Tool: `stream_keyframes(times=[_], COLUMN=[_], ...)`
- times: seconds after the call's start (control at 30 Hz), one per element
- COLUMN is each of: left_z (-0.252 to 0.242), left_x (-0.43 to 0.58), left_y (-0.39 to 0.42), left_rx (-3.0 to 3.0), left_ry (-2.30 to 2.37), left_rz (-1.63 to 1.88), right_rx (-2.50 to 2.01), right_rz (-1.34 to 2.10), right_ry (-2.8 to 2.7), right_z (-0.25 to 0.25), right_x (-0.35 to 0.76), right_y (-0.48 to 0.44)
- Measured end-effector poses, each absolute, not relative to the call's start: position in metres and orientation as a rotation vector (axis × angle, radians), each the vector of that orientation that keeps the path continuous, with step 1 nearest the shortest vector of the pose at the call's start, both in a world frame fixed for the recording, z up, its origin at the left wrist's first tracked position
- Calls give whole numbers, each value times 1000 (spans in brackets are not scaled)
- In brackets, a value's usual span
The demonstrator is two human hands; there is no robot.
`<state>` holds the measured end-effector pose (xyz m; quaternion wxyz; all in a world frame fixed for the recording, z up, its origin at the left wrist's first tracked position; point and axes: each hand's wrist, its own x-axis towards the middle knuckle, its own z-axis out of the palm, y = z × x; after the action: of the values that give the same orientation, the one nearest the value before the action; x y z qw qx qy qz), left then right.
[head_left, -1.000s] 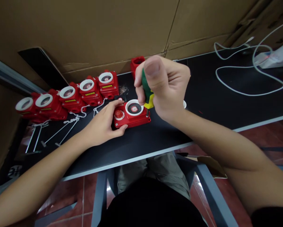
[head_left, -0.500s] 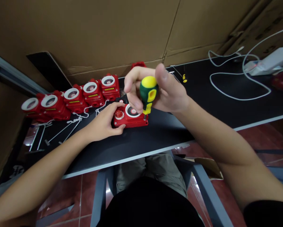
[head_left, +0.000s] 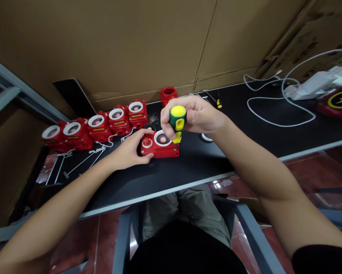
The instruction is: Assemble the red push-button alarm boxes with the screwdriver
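Your left hand clamps the red switch box against the table while your right hand pinches the upright screwdriver at its corner

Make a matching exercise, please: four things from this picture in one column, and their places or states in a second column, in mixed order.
1. screwdriver
2. red box
3. row of red units
4. white cable

a. coiled at the table's far right
b. steadied by the left hand
c. lined up at the far left
d. gripped upright in the right hand

Pairs: 1-d, 2-b, 3-c, 4-a
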<state>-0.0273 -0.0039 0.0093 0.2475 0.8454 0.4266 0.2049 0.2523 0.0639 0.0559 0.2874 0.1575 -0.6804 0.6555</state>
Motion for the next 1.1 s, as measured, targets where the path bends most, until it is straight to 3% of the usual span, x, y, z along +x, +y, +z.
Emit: stream_keyframes(times=[0.63,0.93,1.1], left_z=[14,13,12], left_x=[-31,-32,-33], left_y=[-3,-3,-2], left_rx=[2293,2302,2301], left_ry=[1212,1185,1177], left_rz=[523,531,517], right_rx=[-116,185,358], right_rz=[1556,1545,1728], right_ry=[-1668,-1657,-1725], right_z=[66,53,50], right_x=[253,248,254], right_y=[53,66,70])
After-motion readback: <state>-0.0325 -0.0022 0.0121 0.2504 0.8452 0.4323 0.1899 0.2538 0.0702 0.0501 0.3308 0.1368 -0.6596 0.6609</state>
